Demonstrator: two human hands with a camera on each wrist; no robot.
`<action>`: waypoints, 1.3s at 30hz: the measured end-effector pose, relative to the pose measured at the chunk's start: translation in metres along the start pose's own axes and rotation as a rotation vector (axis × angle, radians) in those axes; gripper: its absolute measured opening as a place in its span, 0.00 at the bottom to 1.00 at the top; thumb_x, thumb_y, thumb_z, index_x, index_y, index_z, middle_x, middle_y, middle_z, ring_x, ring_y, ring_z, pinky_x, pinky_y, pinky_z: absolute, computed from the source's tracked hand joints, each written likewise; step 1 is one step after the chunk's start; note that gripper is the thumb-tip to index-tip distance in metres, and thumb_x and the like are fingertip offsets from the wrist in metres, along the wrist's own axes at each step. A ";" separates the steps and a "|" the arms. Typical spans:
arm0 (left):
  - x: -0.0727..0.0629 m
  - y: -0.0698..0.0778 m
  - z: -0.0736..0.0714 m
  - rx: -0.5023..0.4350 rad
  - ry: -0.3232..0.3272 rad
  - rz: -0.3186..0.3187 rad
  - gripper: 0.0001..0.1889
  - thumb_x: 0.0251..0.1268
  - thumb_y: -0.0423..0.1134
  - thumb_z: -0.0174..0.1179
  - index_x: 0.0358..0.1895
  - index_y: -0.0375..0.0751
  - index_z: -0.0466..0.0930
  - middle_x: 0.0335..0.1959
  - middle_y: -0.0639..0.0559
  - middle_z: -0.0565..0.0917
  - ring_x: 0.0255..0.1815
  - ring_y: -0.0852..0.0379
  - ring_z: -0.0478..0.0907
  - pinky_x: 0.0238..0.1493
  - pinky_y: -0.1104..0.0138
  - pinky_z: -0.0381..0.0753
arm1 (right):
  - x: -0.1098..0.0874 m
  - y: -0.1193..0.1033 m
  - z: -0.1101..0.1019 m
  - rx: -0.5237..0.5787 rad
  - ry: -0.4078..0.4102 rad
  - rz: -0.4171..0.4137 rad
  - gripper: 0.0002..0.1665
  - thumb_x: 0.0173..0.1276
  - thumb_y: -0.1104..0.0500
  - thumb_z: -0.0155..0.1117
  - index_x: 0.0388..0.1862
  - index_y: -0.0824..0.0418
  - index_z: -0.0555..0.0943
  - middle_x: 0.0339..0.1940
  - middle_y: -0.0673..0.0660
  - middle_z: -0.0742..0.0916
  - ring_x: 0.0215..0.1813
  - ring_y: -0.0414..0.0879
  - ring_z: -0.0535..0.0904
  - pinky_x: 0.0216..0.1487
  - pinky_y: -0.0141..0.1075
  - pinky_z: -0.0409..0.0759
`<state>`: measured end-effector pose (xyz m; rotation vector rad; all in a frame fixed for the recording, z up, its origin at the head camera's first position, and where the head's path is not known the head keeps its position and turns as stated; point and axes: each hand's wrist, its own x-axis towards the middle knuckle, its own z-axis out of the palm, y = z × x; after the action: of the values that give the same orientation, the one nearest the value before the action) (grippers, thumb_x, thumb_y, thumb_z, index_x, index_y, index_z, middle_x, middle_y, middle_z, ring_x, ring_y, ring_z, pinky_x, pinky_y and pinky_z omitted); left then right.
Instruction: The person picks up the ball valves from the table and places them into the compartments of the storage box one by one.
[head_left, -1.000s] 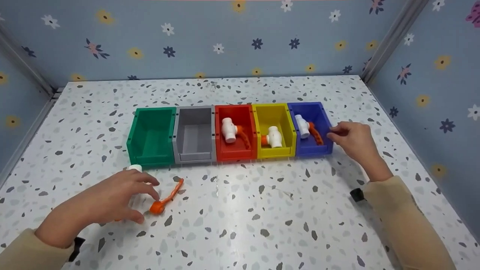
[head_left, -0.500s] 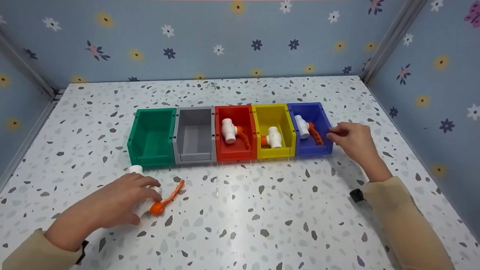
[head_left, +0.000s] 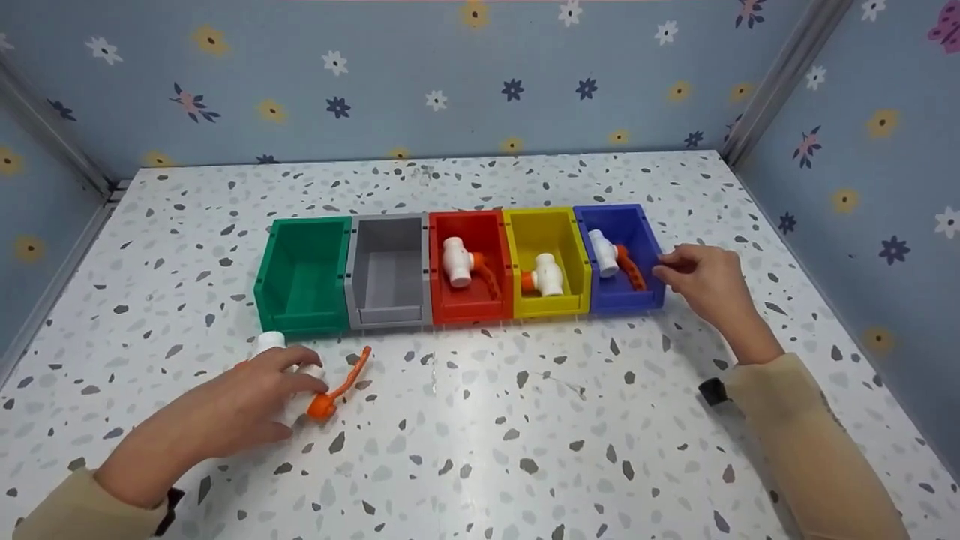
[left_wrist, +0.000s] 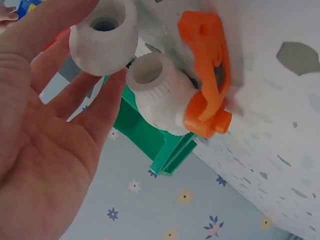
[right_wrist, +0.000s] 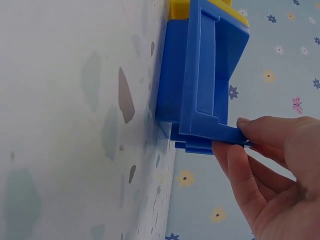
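My left hand holds a white ball valve between thumb and fingers above the speckled table. Its orange handle sticks out to the right of the fingers in the head view. Close beside it lies a second white ball valve with an orange handle; in the head view my hand hides most of it, only a white end showing. Over on the right, my right hand pinches the side wall of the blue bin between thumb and fingers.
In a joined row stand a green bin, a grey bin, a red bin, a yellow bin and the blue one. Red, yellow and blue each hold one valve. Flowered panels enclose the table's back and sides.
The left hand has shifted slightly right, and the orange handle beside its fingers has moved a little away from the person. The right hand stays on the blue bin.
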<state>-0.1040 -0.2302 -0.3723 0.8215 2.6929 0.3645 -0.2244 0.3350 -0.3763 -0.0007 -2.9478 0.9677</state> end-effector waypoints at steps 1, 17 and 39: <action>0.000 0.000 0.000 -0.011 0.010 -0.003 0.27 0.40 0.32 0.81 0.50 0.51 0.87 0.61 0.44 0.74 0.57 0.41 0.73 0.51 0.48 0.81 | 0.000 0.000 0.000 0.002 0.001 -0.002 0.16 0.70 0.55 0.68 0.52 0.63 0.85 0.45 0.62 0.87 0.37 0.50 0.82 0.34 0.27 0.79; 0.018 0.020 -0.006 -0.126 0.181 -0.086 0.25 0.48 0.37 0.78 0.54 0.50 0.85 0.61 0.44 0.74 0.48 0.47 0.78 0.42 0.54 0.84 | 0.000 0.000 0.000 -0.010 -0.001 -0.043 0.16 0.70 0.56 0.68 0.52 0.64 0.86 0.44 0.63 0.88 0.36 0.50 0.83 0.33 0.27 0.79; 0.066 0.041 -0.025 -0.111 0.292 -0.215 0.26 0.51 0.38 0.77 0.57 0.41 0.84 0.64 0.40 0.71 0.58 0.38 0.74 0.49 0.46 0.82 | 0.001 -0.002 -0.003 -0.012 -0.037 -0.003 0.17 0.71 0.54 0.67 0.52 0.64 0.85 0.45 0.63 0.87 0.38 0.51 0.83 0.37 0.31 0.81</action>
<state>-0.1447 -0.1635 -0.3496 0.4718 2.9585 0.6173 -0.2250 0.3354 -0.3731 0.0216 -2.9857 0.9600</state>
